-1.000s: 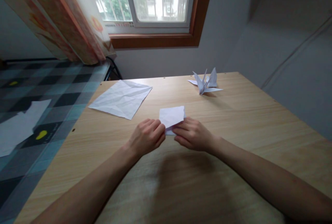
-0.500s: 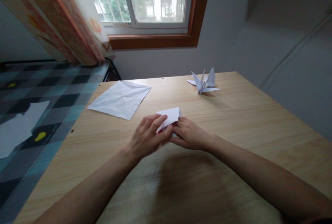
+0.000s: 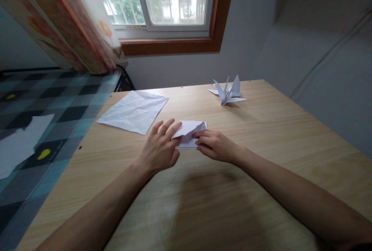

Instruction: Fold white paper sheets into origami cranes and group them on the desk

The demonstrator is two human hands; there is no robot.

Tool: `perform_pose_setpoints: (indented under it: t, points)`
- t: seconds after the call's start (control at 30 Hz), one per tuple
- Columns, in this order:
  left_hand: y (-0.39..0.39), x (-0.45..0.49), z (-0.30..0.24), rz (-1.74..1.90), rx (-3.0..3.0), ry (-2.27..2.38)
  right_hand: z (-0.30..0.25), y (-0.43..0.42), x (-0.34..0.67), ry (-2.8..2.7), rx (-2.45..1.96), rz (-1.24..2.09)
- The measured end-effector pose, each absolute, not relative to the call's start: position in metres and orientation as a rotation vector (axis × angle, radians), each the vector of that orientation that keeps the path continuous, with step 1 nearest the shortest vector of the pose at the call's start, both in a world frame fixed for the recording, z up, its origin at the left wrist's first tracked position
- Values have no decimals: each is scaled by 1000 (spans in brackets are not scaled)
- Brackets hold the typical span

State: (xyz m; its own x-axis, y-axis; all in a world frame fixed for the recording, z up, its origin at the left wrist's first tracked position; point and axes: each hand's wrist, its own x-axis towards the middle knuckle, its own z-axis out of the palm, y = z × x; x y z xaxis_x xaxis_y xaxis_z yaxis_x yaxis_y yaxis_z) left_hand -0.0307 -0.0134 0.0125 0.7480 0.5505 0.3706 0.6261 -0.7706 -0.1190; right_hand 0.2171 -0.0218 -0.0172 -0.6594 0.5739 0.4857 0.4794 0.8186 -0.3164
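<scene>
Between my hands lies a small folded sheet of white paper [image 3: 190,141], its upper flap partly raised with a slanting edge. My left hand [image 3: 161,146] is at the left side of the paper, fingers spread and stretched out, the index finger against the raised flap. What the fingertips under the flap touch is hidden. My right hand [image 3: 216,145] grips the right side of the paper, fingertips inside the fold and thumb near the lower corner.
Beyond the hands stands a white paper crane [image 3: 226,94] on the wooden table [image 3: 276,134]. A creased square sheet [image 3: 135,111] lies at the back left. Torn white paper [image 3: 20,146] rests on a checked cloth [image 3: 69,117] at the left, near a curtain and window.
My left hand has moved left and its fingers have spread. The paper's flap has lowered and tilted, and more of the sheet beneath shows. My right hand has shifted slightly to the right.
</scene>
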Motion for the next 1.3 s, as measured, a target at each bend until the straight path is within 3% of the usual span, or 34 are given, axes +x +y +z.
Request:
perform_pose_setpoints:
  t: [0.57,1.3]
  points:
    - [-8,-27,4,-979,-2617,-669,-12,-27,215,-2194,-786,502]
    - [3,-27,-9,-1258,-2619,-1468,-16,-32,206,-2428,-652,317]
